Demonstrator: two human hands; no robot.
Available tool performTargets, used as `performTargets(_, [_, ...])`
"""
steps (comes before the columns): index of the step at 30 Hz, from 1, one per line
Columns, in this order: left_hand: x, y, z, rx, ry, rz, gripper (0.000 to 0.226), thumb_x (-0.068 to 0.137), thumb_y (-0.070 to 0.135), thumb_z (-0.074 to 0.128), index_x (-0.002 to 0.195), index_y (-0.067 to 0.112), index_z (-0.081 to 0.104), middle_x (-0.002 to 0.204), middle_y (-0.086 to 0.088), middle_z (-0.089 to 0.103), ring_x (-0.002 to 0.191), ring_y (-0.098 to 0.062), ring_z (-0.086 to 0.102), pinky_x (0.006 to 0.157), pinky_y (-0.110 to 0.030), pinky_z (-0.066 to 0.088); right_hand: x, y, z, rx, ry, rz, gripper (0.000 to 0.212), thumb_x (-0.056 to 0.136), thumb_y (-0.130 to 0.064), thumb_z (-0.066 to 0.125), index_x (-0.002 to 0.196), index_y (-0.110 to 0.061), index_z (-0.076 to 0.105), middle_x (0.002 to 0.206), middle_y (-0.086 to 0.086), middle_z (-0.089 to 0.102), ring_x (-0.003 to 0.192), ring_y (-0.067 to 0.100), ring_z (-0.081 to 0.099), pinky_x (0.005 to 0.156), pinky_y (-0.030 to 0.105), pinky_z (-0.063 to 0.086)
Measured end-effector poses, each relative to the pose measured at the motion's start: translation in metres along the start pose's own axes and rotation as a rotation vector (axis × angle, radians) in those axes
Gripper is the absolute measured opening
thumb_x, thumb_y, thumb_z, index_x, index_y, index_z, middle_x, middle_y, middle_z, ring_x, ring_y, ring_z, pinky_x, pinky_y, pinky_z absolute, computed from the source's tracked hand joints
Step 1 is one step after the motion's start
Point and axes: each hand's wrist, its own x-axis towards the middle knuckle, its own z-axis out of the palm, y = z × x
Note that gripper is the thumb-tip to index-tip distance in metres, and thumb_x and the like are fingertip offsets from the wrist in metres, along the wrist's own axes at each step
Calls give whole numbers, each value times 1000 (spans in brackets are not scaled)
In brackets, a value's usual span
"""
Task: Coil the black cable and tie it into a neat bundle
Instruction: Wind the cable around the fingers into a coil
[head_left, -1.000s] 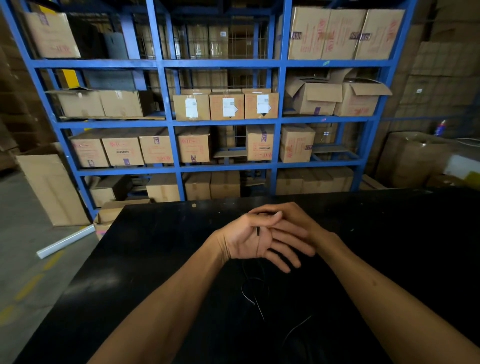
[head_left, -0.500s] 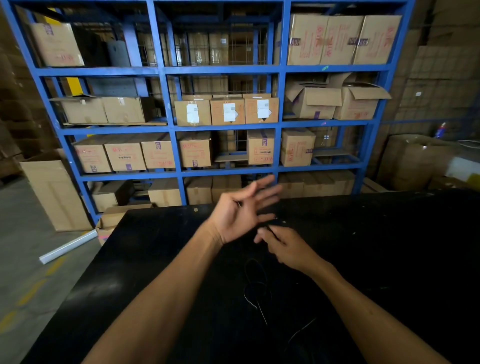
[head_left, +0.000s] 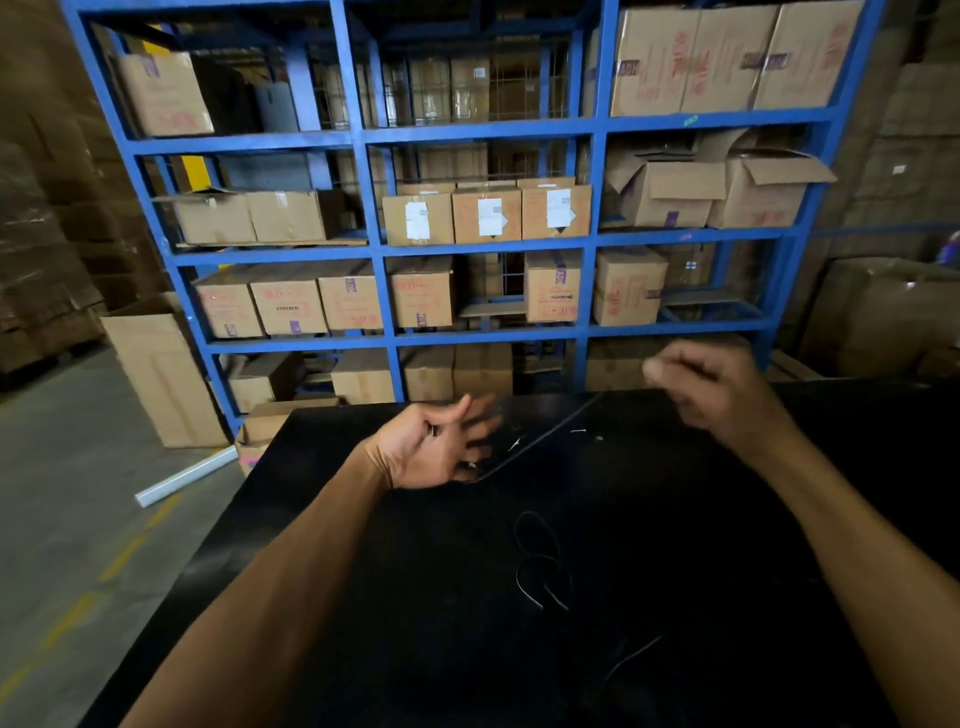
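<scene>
A thin black cable (head_left: 540, 441) runs taut across the black table (head_left: 675, 597), from my left hand up and to the right toward my right hand. My left hand (head_left: 441, 447) is palm up with fingers spread, and the cable passes along its lower edge near the little finger. My right hand (head_left: 711, 384) is raised at the far table edge, blurred, with fingers pinched shut on the cable's other end. More of the cable lies in loose loops (head_left: 540, 566) on the table between my forearms, hard to see against the dark top.
A tall blue shelving rack (head_left: 384, 291) full of cardboard boxes stands right behind the table. Small white scraps (head_left: 576, 431) lie on the tabletop near the cable. On the concrete floor to the left are a large carton (head_left: 156, 374) and a white tube (head_left: 182, 475).
My hands were clasped together, then parted. My right hand has swung up and to the right, drawing a length of cable taut from my left hand, which has stayed open near the middle.
</scene>
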Motion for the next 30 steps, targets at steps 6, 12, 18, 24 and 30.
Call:
performTargets(6, [12,-15,51,154,-346,-149,57,101,48,38,155,43,24,167,8,17,154,-33,4,120,-56,-3,66,-24,-11,-246,133,-133,5,93,-40,64,90,-38,69,86,-12,70,83,-4,63,73,24,49])
performTargets(12, [9,16,89,124,-561,26,58,101,48,30,157,44,17,168,5,16,153,-38,7,119,-63,-4,91,24,27,-208,152,83,13,92,-39,66,96,-28,73,104,-1,71,97,17,64,84,36,51])
performTargets(18, [10,65,79,-58,-469,253,67,98,44,45,158,29,21,167,-4,17,150,-44,12,118,-68,1,30,61,112,-20,-54,161,16,96,-23,65,88,-19,79,69,-14,72,66,-3,64,63,18,48])
performTargets(24, [7,63,35,-170,-100,346,58,96,46,39,149,21,39,161,-9,30,137,-44,41,112,-72,19,-26,50,122,133,-127,262,27,94,-51,59,85,-31,76,47,-13,49,43,2,44,42,19,35])
performTargets(30, [16,47,20,-219,122,303,50,101,49,32,143,25,48,150,-5,46,124,-38,55,100,-62,37,-36,9,87,-23,-193,143,21,99,-34,59,90,-27,77,49,-31,57,48,-16,54,45,4,37])
